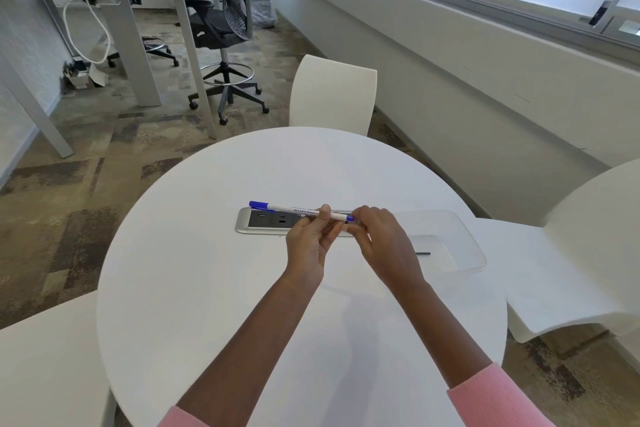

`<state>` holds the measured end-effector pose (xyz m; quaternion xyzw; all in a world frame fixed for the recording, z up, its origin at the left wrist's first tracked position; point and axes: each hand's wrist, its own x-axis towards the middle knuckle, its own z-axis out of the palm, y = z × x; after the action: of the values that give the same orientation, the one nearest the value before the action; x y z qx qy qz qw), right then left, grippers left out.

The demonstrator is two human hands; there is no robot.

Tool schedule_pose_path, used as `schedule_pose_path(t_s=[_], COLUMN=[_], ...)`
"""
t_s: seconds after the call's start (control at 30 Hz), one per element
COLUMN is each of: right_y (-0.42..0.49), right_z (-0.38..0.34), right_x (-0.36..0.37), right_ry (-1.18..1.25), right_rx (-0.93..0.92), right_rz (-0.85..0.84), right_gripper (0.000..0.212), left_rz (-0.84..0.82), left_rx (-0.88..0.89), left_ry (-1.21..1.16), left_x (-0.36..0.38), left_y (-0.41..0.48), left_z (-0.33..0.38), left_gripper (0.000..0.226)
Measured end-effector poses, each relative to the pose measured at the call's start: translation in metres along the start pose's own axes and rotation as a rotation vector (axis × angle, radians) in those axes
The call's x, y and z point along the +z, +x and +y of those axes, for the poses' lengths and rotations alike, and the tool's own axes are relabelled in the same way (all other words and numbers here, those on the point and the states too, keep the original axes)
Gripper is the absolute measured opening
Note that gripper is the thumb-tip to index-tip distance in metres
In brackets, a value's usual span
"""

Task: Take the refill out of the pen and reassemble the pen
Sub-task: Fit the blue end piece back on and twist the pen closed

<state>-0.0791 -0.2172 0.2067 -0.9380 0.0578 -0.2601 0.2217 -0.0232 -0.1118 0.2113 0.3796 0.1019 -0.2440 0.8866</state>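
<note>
One pen (294,210): we hold it level at frame centre, over the desk (207,270).
Left hand (308,246): pinching the barrel.
Right hand (384,239): pinching its blue end.

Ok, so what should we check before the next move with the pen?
1. Left hand grips the pen at mid-barrel: ok.
2. Right hand pinches the pen's blue tip end: ok.
3. Blue cap sits on the other end: ok.
4. Pen is held above the table, not resting on it: ok.
5. Clear tray lies just right of the hands, ready for parts: ok.
6. Pen already emptied: cannot tell; the thin dark stick in the tray is too small to name.
</note>
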Motion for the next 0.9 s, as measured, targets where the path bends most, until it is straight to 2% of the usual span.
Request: schedule_pose_path(t_s=[0.07,0.17,0.27,0.6,0.73,0.8,0.9], right_y=[0.003,0.007,0.01,0.004,0.011,0.012,0.008], right_z=[0.003,0.009,0.014,-0.002,-0.003,-0.005,-0.01], right_x=[-0.001,-0.003,-0.003,-0.001,-0.007,-0.009,-0.009], right_ry=[-0.052,-0.103,-0.049,0.598,0.801,0.855,0.752], right_rx=[-0.082,-0.169,-0.17,0.3,0.499,0.55,0.526], right_rz=[0.013,0.01,0.004,-0.059,-0.22,-0.287,-0.182], right_gripper=[0.037,0.033,0.031,0.037,0.03,0.034,0.041], left_rz=[-0.001,-0.011,-0.037,-0.063,-0.066,-0.064,-0.026], left_rx=[-0.002,-0.005,-0.003,0.101,0.131,0.13,0.116], left_ry=[-0.006,-0.004,-0.019,0.064,0.126,0.134,0.116], left_x=[0.001,0.001,0.003,0.004,0.002,0.003,0.005], left_y=[-0.001,-0.002,-0.006,-0.006,-0.005,-0.005,-0.005], left_z=[0.001,0.001,-0.001,-0.007,-0.006,-0.004,-0.003], left_gripper=[0.011,0.011,0.012,0.012,0.013,0.014,0.013])
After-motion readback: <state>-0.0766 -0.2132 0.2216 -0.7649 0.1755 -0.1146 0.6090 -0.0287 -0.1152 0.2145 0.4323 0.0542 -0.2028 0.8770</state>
